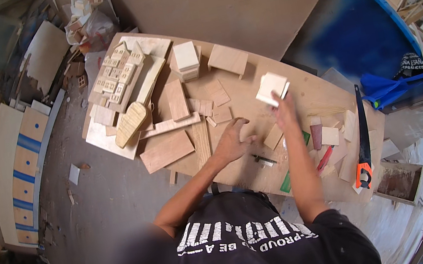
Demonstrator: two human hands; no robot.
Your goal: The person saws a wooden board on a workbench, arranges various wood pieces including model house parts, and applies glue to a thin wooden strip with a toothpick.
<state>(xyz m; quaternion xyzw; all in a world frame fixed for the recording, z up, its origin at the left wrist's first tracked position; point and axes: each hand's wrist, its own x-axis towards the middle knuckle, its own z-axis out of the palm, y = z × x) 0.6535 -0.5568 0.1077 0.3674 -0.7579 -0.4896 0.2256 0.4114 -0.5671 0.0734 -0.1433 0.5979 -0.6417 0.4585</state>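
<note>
My right hand grips a small pale wooden block over the right half of the wooden worktable. Its fingers close on the block's near edge. To the left, my left hand hovers at the table's near side, thumb and fingers curved apart with nothing between them. A small dark metal tool lies just below it. Beside the left hand are a thin wooden strip and small flat offcuts. Another wooden piece rests between my two forearms.
A wooden model house front and a rounded wooden piece occupy the table's left end. Block stacks stand at the back. On the right lie an orange-handled handsaw, a red-handled tool and scraps. A blue panel rises behind.
</note>
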